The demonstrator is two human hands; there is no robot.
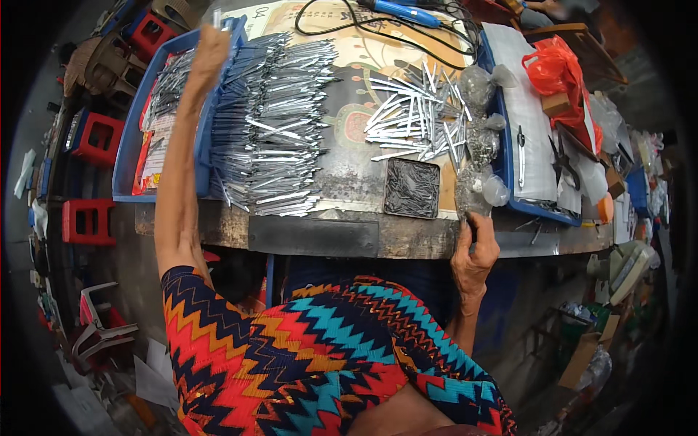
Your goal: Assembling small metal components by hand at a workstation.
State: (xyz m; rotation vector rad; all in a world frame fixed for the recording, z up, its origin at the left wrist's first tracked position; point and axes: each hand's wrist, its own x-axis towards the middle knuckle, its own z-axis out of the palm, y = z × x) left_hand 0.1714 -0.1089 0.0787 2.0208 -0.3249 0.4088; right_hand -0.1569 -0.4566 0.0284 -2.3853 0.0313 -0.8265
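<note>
**Two Hands at a Table Full of Shiny Metal Sticks**

The left hand is reaching far up and away, over the edge of a blue tray. The fingers are curling in, and something thin and silver is poking up just above them, but it is too blurry to tell if the hand is gripping it. The long bare arm is stretching up beside a big neat pile of metal sticks.

The right hand is down low at the front edge of the table. It is closing around the bottom of a clear plastic bag with small dark bits inside. More clear bags are lying in a row just above it.

Between the hands, a second, messy heap of sticks is lying on the table. Just below that heap, a small square tin is sitting, full of tiny dark pieces.

Farther back, a blue tool with a black cord is lying on the table. To the right, a red plastic bag is sitting near another blue tray holding a white sheet.

The person is wearing a zigzag dress in red, blue and orange. On the left, red stools are standing on the grey floor. On the right, boxes and clutter are crowding the room.
</note>
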